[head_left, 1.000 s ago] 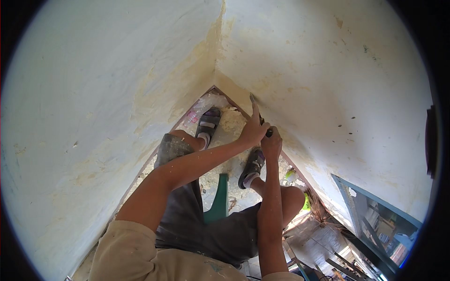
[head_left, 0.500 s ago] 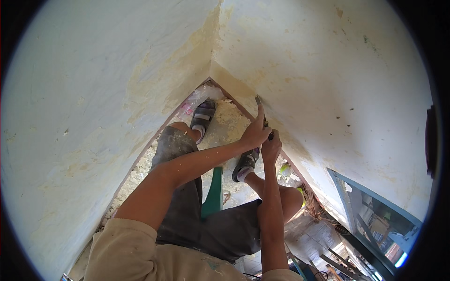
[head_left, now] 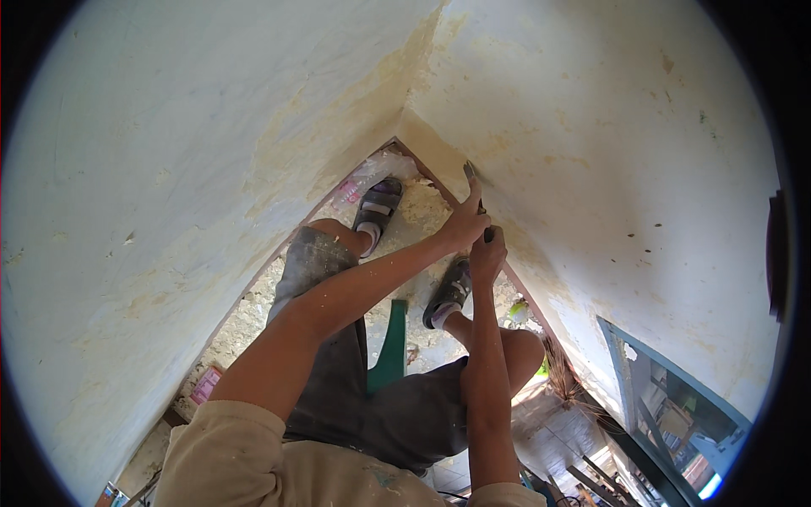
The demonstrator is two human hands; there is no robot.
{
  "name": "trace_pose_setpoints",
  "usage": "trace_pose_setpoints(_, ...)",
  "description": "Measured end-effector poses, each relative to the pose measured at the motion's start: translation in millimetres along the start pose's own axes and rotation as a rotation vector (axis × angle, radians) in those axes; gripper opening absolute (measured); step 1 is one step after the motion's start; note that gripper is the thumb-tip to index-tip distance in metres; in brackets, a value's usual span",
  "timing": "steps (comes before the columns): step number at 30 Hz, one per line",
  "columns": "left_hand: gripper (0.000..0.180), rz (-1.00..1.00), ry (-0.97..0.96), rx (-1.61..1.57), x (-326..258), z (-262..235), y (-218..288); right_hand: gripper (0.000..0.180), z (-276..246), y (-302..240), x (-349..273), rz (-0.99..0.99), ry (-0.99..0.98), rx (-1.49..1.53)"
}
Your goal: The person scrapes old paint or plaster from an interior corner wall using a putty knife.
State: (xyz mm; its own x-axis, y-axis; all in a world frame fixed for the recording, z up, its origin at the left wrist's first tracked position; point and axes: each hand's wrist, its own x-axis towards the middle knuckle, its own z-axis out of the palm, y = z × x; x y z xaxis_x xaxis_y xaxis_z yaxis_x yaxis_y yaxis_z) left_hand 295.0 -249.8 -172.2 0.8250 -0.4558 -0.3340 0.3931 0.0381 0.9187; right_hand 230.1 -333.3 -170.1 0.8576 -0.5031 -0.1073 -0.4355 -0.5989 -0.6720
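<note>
Scraper [head_left: 470,173]: narrow metal blade, grey, flat; only the tip shows above the fingers; handle [head_left: 487,234] dark, mostly hidden in the grip; pose tilted, blade end up and pressed against the right wall [head_left: 608,144] just beside the corner; wall cream-white, patchy, with yellowish scraped streaks near the blade.

Matt, patchy plaster wall [head_left: 642,152] (rough, chalky); metal scraper [head_left: 470,175]

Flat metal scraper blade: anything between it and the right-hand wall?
Nothing visible. The flat metal scraper blade lies against the pale, stained plaster wall, close to the corner. The left hand presses it and the right hand grips the handle just below.
</note>
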Motion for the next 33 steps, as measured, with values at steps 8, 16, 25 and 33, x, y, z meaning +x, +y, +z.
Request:
trace_pose_setpoints(8,0.087,-0.034,0.012,-0.067,0,-7,13,0.029,16,4,5,0.071,-0.003,-0.033)
trace_pose_setpoints(16,0.088,0.030,0.065,-0.058,12,-16,-2,0.029,33,-3,8,0.042,0.009,-0.035)
trace_pose_setpoints(25,0.088,-0.008,0.042,0.045,15,-19,-6,0.027,43,2,6,0.025,0.034,-0.054)
trace_pose_setpoints(33,0.089,-0.010,0.149,0.033,19,-8,-5,0.023,30,-3,17,0.021,0.006,-0.133)
